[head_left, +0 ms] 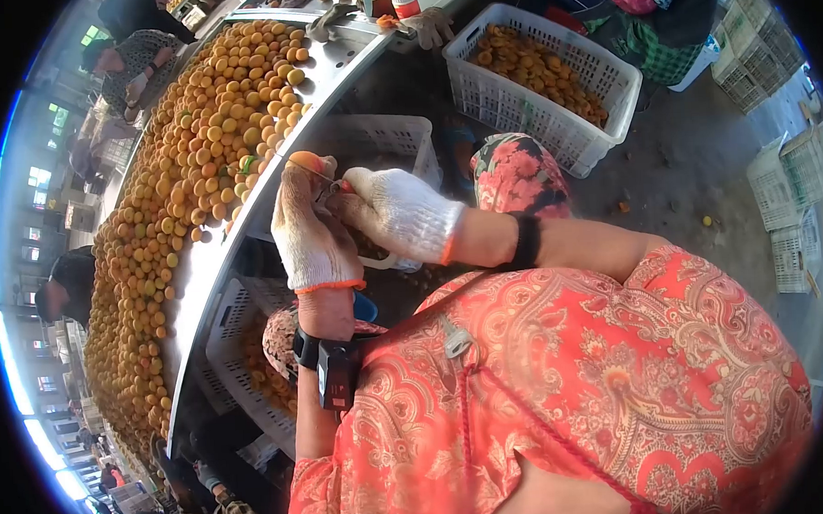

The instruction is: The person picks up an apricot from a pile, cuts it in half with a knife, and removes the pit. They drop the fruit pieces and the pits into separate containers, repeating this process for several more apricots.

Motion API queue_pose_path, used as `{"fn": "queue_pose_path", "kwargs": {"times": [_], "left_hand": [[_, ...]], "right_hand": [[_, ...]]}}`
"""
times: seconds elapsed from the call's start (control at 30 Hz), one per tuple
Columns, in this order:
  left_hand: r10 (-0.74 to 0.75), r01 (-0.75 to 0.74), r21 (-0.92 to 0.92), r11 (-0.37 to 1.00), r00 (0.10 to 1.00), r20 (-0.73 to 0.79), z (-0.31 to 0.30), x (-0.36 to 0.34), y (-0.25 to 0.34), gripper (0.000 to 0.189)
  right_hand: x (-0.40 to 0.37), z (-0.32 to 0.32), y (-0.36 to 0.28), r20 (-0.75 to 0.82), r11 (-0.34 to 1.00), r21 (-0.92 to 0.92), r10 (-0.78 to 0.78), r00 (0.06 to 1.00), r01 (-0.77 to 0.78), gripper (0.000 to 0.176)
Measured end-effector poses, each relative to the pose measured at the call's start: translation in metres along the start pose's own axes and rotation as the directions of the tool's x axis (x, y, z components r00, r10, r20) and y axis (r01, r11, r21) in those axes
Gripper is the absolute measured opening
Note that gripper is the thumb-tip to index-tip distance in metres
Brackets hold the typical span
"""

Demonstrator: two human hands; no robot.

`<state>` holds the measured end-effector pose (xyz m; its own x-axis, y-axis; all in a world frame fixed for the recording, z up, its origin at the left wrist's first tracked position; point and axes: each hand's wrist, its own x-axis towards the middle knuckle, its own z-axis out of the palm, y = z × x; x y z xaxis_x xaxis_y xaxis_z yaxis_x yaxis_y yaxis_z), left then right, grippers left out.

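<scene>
My left hand [311, 229], in a white knitted glove with an orange cuff, is closed around an apricot [306, 161] near the table's metal edge. My right hand [396, 212], gloved the same way, is closed on a small thin tool [337, 183] whose tip is at the fruit. Both hands nearly touch, above a white crate [383, 134] by the table. Many whole apricots [195, 142] are piled on the metal table to the left of my hands. The glove hides much of the held fruit.
A white crate [619, 124] of cut fruit stands at the upper right; another crate [234, 324] is below the table edge. Loose gloves [430, 26] and a red-lidded jar [405, 2] lie at the top. People work across the table and at the upper right.
</scene>
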<state>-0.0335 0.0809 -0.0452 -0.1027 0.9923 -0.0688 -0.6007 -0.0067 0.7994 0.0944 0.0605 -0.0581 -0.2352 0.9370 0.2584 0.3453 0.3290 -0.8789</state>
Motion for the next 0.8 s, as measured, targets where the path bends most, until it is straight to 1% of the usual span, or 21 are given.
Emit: {"fn": "queue_pose_path", "kwargs": {"times": [0.03,0.07,0.1,0.13,0.17,0.2,0.23,0.33,0.37,0.4,0.47,0.53,0.57,0.6,0.63,0.67,0.7,0.73,0.77,0.8], "left_hand": [[0.005,-0.005,0.001,1.0,1.0,-0.001,0.0,-0.001,0.004,0.024],[0.004,-0.005,0.046,0.999,1.0,0.022,0.0,-0.003,0.008,0.024],[0.0,-0.005,0.091,0.996,0.999,0.045,-0.001,-0.006,0.011,0.024],[0.002,-0.006,0.089,0.996,0.999,0.045,-0.003,-0.008,0.011,0.024],[0.039,-0.048,0.117,0.992,0.996,0.079,-0.005,-0.009,0.01,0.024],[0.076,-0.093,0.144,0.985,0.99,0.116,-0.005,-0.01,0.011,0.023],[0.08,-0.097,0.142,0.985,0.99,0.118,-0.005,-0.01,0.011,0.023],[0.044,-0.058,0.145,0.988,0.994,0.097,0.007,-0.016,0.015,0.024],[-0.059,0.062,0.038,0.997,0.997,-0.054,0.017,-0.023,0.016,0.024],[-0.177,0.163,-0.085,0.983,0.966,-0.19,0.025,-0.028,0.017,0.024],[-0.174,0.161,-0.083,0.983,0.967,-0.186,0.027,-0.029,0.016,0.024],[-0.177,0.164,-0.084,0.983,0.967,-0.183,0.022,-0.026,0.013,0.024],[-0.167,0.158,-0.081,0.984,0.978,-0.125,0.013,-0.02,0.01,0.023],[-0.156,0.15,-0.079,0.985,0.986,-0.067,0.005,-0.014,0.008,0.022],[-0.155,0.149,-0.078,0.986,0.986,-0.068,-0.002,-0.009,0.007,0.022],[-0.082,0.082,-0.007,0.997,0.994,-0.078,-0.01,-0.002,0.008,0.022],[-0.008,0.014,0.064,0.998,0.997,-0.083,-0.014,0.001,0.009,0.022],[0.01,-0.003,0.164,0.986,0.999,-0.039,-0.014,-0.004,0.014,0.024],[0.0,0.006,0.167,0.986,0.999,-0.035,-0.011,-0.012,0.015,0.024],[-0.024,0.001,0.297,0.955,0.997,0.074,-0.006,-0.02,0.013,0.025]], "right_hand": [[0.0,0.0,-0.001,0.024,1.0,0.005,-0.014,1.0,0.014,0.024],[-0.001,0.0,-0.003,0.028,1.0,0.006,-0.015,0.999,0.015,0.024],[-0.002,-0.001,-0.005,0.035,1.0,-0.025,0.018,0.999,-0.017,0.023],[-0.003,-0.001,-0.007,0.039,0.997,-0.057,0.05,0.998,-0.048,0.023],[-0.004,-0.002,-0.008,0.04,0.997,-0.06,0.047,0.998,-0.044,0.023],[-0.006,-0.004,-0.01,0.044,0.995,-0.098,0.03,0.999,-0.026,0.03],[-0.008,-0.005,-0.011,0.05,0.991,-0.135,0.016,0.999,-0.009,0.037],[-0.011,-0.002,-0.011,0.018,0.995,-0.097,0.002,1.0,-0.001,0.038],[-0.011,0.0,-0.01,0.017,0.995,-0.097,0.0,1.0,0.001,0.038],[-0.01,0.003,-0.009,-0.012,0.998,-0.061,-0.019,1.0,0.018,0.038],[-0.01,0.004,-0.009,-0.042,0.999,-0.024,-0.04,0.998,0.039,0.039],[-0.01,0.002,-0.012,-0.018,1.0,0.0,0.015,1.0,-0.015,0.038],[-0.011,-0.001,-0.012,-0.018,1.0,0.0,0.016,1.0,-0.016,0.038],[-0.012,-0.005,-0.011,-0.015,0.997,0.057,-0.053,0.998,0.054,0.036],[-0.012,-0.008,-0.01,-0.016,0.986,0.114,-0.122,0.992,0.123,0.034],[-0.01,-0.011,-0.01,-0.014,0.986,0.115,-0.124,0.992,0.124,0.034],[-0.008,-0.015,-0.011,-0.081,0.982,0.154,-0.093,0.992,0.104,0.034],[-0.007,-0.02,-0.016,-0.149,0.977,0.194,-0.055,0.987,0.084,0.034],[-0.006,-0.03,-0.025,-0.237,0.994,0.052,-0.079,0.968,0.094,0.036],[-0.003,-0.035,-0.028,-0.264,0.996,0.026,-0.071,0.962,0.08,0.036]]}}
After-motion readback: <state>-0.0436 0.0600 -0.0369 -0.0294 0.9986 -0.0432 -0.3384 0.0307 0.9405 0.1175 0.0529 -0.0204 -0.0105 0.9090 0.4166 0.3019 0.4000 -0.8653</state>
